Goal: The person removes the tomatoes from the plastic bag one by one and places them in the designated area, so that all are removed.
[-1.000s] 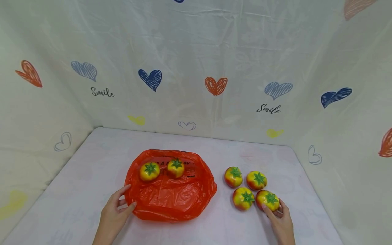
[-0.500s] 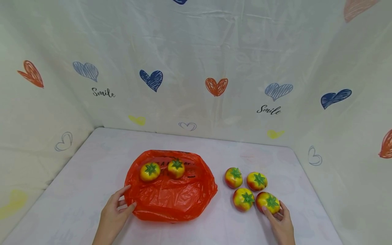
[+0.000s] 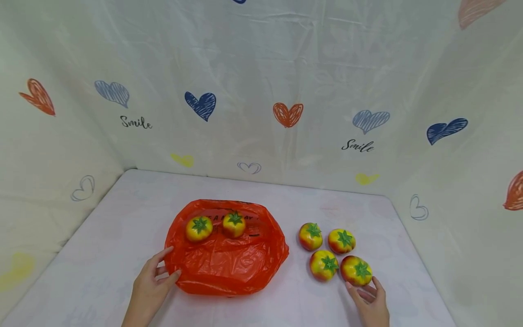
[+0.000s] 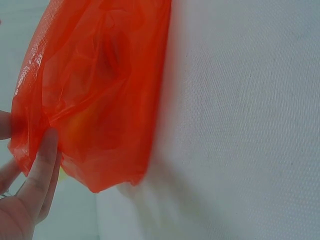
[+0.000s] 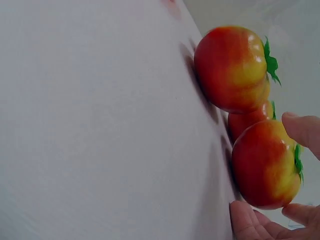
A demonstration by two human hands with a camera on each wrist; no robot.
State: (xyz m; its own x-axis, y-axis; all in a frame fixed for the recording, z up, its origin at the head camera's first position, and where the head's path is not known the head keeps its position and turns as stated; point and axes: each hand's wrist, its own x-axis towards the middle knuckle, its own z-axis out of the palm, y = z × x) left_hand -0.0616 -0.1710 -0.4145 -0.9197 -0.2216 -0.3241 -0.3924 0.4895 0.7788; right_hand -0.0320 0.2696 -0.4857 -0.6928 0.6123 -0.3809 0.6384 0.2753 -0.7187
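A red plastic bag (image 3: 229, 268) lies spread wide at the left, its mouth facing up. Two yellow-and-red toy tomatoes with green star-shaped tops, a left one (image 3: 199, 228) and a right one (image 3: 234, 225), sit inside. My left hand (image 3: 149, 281) pinches the bag's left rim between thumb and fingers; the left wrist view shows the thin film (image 4: 100, 110) there. At the right, my right hand (image 3: 369, 299) has its loosely spread fingers at the near edge of the front-right toy tomato (image 3: 356, 270). In the right wrist view, thumb and fingers flank this toy tomato (image 5: 265, 165).
Beside that toy tomato stand a front-left one (image 3: 323, 265), a back-left one (image 3: 310, 236) and a back-right one (image 3: 342, 240), close together. The white-covered table (image 3: 286, 309) ends at a hanging curtain (image 3: 318, 68) printed with hearts.
My right hand has slid back toward the near edge and loosened from the front-right toy tomato, which sits slightly nearer than a second ago. The left hand keeps its place on the bag.
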